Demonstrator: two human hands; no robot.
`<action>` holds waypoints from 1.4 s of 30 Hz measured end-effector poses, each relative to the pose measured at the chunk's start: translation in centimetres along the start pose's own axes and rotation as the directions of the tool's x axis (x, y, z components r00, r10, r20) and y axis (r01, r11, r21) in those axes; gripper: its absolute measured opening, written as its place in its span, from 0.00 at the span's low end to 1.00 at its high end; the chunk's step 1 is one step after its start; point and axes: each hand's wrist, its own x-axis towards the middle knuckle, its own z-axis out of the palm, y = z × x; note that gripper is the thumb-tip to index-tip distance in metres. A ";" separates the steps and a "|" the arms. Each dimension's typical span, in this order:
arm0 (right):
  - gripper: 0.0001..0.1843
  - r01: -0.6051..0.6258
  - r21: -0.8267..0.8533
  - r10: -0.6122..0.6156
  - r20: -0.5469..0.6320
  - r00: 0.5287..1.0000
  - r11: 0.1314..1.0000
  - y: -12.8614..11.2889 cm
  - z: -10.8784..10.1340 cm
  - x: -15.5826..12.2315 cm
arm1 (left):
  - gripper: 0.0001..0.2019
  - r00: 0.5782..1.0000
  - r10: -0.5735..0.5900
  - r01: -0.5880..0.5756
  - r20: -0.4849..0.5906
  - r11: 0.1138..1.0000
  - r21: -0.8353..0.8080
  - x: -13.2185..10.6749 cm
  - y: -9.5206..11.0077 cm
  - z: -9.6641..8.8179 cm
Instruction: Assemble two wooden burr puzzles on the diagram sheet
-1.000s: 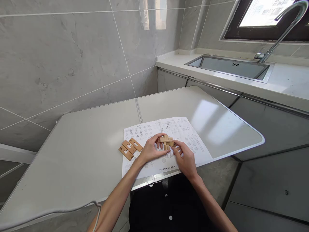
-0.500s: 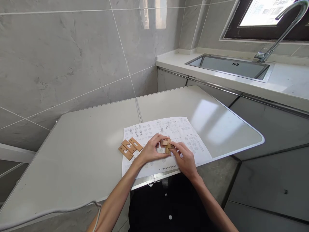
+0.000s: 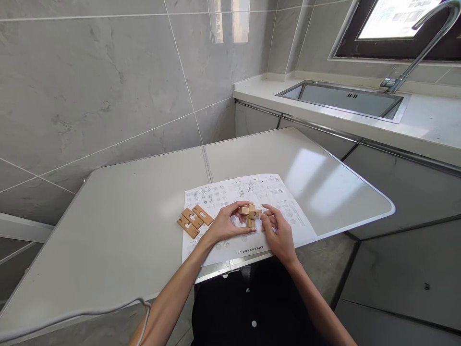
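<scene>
A wooden interlocking block puzzle (image 3: 252,215), made of small light-brown bars, is held just over the printed sheet. One bar bears a dark mark like a "2" or "Z". My left hand (image 3: 226,224) grips the puzzle from the left, forefinger at the top and thumb at the bottom. At the puzzle's right end, my right hand (image 3: 279,233) has its thumb and forefinger apart, with the other fingers curled behind. The thumb tip is close to a bar end; whether it touches cannot be seen. Flat wooden plates (image 3: 195,221) with cut-outs and numbers lie left of my left hand.
The printed sheet (image 3: 302,228) with small diagrams lies on a white folding table (image 3: 137,216). A pale cable (image 3: 90,313) crosses the front left. Behind to the right are a counter with a sink (image 3: 342,98) and a tap (image 3: 418,62). A tiled wall borders the table.
My right hand has drawn slightly to the right, its fingers off the marked bar, uncovering more of the puzzle's right side. My left hand keeps its hold almost unmoved.
</scene>
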 end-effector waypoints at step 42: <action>0.30 -0.221 0.193 0.153 0.318 0.936 0.956 0.2 -1.3 0.4 | 0.38 1.000 -0.014 0.015 0.025 0.999 -0.034 -0.4 0.2 0.9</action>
